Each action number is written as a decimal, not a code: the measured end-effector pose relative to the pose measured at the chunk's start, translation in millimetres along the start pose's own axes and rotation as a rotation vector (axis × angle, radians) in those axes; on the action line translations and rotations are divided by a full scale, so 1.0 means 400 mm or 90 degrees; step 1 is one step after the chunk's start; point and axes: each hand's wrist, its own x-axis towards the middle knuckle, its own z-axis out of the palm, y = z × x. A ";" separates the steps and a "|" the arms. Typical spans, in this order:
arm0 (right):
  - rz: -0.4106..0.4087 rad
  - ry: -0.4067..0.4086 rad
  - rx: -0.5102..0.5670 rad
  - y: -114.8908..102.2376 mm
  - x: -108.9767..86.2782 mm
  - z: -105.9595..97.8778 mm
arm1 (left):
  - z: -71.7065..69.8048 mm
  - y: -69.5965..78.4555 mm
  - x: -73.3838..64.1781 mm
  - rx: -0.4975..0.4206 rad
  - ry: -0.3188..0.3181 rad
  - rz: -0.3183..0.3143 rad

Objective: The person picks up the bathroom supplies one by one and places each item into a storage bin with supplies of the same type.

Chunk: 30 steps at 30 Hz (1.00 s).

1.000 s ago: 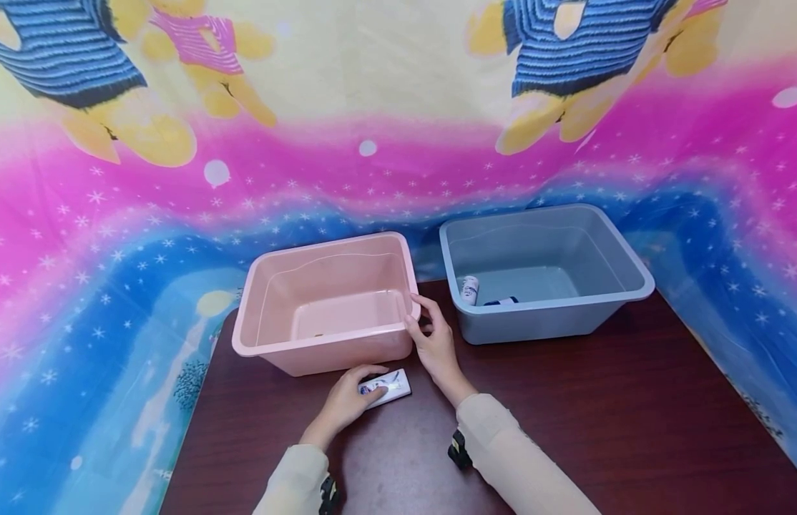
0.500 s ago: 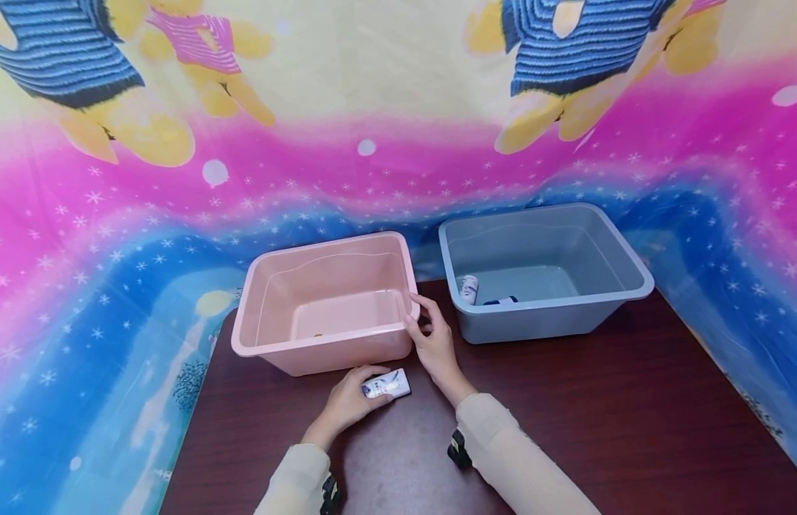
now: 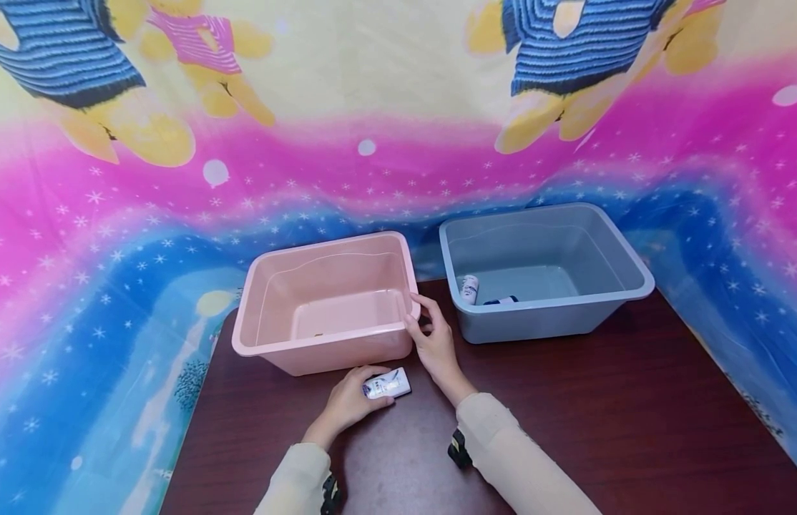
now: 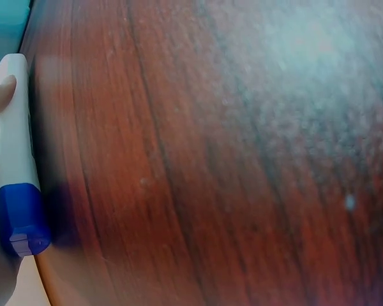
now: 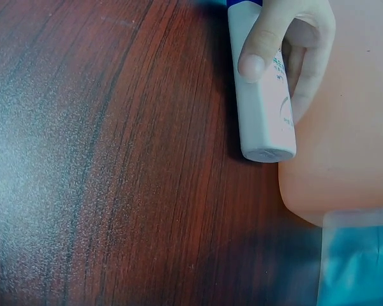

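A small white bottle with a blue cap (image 4: 19,217) lies by the table's surface in front of the pink basin (image 3: 347,340). My left hand (image 3: 347,400) holds this bottle (image 3: 388,384), thumb on its near side and fingers on the far side; the label faces up. In the right wrist view the bottle's white base (image 5: 262,121) sticks out past the left thumb. My right hand (image 3: 440,350) pinches the basin's right rim near its front corner, thumb at the outside front. Part of its fingers is hidden by the rim.
A grey-blue basin (image 3: 534,315) stands to the right, with a white bottle (image 3: 469,289) and a dark-capped item (image 3: 501,301) inside. A small brownish speck lies in the pink basin. The dark wooden table (image 3: 604,415) meets a patterned cloth (image 3: 366,186) behind.
My left thumb has slid off the bottle's label down to its near side, so more of the label shows. The right hand and both basins have stayed put.
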 end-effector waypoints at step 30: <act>-0.001 -0.001 0.002 0.002 0.002 0.000 | -0.014 -0.004 -0.006 -0.031 0.016 0.007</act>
